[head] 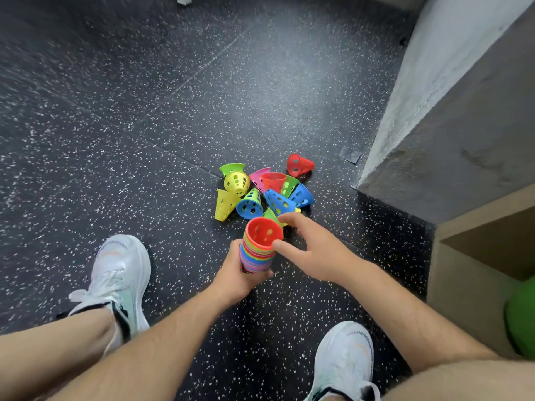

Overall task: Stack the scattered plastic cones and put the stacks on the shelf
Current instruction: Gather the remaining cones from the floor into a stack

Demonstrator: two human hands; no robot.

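Firmly, the left hand [237, 273] curls round the lower part of a stack of nested multicoloured cones [257, 251], its top red cone opening toward the camera, while the right hand [312, 250] hovers fingers spread, holding nothing, thumb touching the stack's rim. Just beyond at twelve o'clock, loose perforated cones [252, 202] lie jumbled on the speckled floor [144, 140], one stray red cone [299, 164] at one o'clock. At four o'clock stands a wooden shelf [463, 270] with a green ball [521, 316] inside.
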